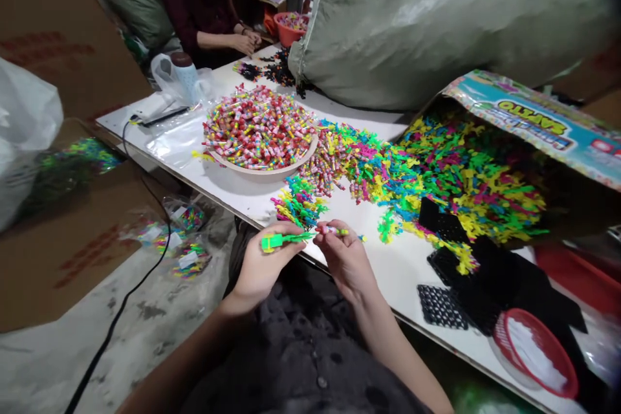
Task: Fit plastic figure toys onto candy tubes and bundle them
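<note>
My left hand (pixel 259 272) is closed around a bright green plastic toy piece (pixel 272 242) with a yellow bit on its end. Its thin green tip points toward my right hand (pixel 352 268), which pinches a small candy tube (pixel 334 230) in a pink, white and yellow-green wrapper. The two pieces are close together, near the table's front edge; whether they touch I cannot tell. Just beyond my hands lies a small heap of coloured plastic pieces (pixel 301 202). Behind it, a wide round bowl (pixel 272 173) is heaped with similar wrapped tubes (pixel 259 126).
More plastic pieces spill from a printed carton (pixel 533 123) on the right. Black plastic grids (pixel 441 306) and a red basket (pixel 504 336) lie at the right edge. A large sack (pixel 412 32) stands behind. Across the table sits another person (pixel 194 19). A black cable (pixel 145 284) hangs left.
</note>
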Available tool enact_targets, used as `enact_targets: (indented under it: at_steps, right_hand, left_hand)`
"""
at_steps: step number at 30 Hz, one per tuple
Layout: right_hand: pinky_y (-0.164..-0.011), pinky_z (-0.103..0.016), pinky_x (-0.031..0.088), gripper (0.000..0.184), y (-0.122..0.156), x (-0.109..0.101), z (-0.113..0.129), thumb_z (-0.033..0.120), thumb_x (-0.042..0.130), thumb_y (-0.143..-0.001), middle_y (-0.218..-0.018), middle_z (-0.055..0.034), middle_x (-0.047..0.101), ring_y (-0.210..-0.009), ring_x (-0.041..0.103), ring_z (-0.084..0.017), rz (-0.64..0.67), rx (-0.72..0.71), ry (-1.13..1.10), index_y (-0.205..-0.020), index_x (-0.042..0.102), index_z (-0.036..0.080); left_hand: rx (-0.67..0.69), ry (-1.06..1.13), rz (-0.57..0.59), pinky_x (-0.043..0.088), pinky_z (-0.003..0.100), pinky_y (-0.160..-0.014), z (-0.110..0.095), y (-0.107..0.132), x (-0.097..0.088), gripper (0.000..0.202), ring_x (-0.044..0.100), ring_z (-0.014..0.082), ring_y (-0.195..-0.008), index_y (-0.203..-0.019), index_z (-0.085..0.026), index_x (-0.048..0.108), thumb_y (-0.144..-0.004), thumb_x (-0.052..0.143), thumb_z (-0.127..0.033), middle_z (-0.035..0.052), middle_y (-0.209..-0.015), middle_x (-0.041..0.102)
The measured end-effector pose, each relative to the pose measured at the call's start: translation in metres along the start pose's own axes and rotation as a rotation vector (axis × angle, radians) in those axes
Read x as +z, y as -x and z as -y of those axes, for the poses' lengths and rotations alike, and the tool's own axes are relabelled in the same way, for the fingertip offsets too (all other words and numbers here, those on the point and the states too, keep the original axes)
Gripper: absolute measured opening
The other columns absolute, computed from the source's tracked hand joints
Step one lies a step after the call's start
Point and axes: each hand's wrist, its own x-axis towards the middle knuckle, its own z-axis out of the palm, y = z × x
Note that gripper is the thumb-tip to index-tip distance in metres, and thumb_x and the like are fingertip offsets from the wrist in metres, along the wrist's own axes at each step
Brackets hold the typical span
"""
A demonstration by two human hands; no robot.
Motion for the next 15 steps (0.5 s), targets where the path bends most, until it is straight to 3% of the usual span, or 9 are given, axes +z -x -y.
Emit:
enact_targets:
  at_steps: [4,11,15]
  right_hand:
    - [-0.068,-0.022,0.051,0.023,0.0045,0.0027,-0.0027,0.026,0.079,-0.058,-0.081,0.0023,0.068,-0.063,0.061,-0.008,0.046,0.029,-0.058,-0.075,0.063,0.022]
    - [-0.067,-0.026,0.050,0.021,0.0028,0.0024,-0.0011,0.029,0.075,-0.063,-0.077,0.0027,0.066,-0.063,0.060,-0.010,0.030,-0.013,-0.029,-0.076,0.060,0.022]
    - [-0.071,-0.026,0.047,0.018,0.0011,-0.0012,0.0033,0.029,0.071,-0.068,-0.082,0.0019,0.063,-0.069,0.058,-0.010,0.048,-0.134,0.061,-0.076,0.056,0.021]
  left_hand:
    - [-0.021,0.106,-0.009,0.047,0.028,-0.080,0.0040,-0.0012,0.0031,0.022,0.061,0.0154,-0.080,-0.077,-0.015,0.066,-0.062,0.073,-0.028,0.0030,-0.080,0.066]
    - [-0.116,0.184,0.034,0.045,0.034,-0.088,0.0108,-0.0024,0.0053,0.027,0.061,0.0174,-0.086,-0.082,-0.014,0.063,-0.067,0.069,-0.036,0.0043,-0.083,0.066]
    - [-0.069,0.000,0.199,0.041,0.032,-0.094,0.0081,-0.0019,0.0012,0.030,0.057,0.0183,-0.097,-0.095,-0.017,0.062,-0.074,0.062,-0.038,0.0067,-0.099,0.065]
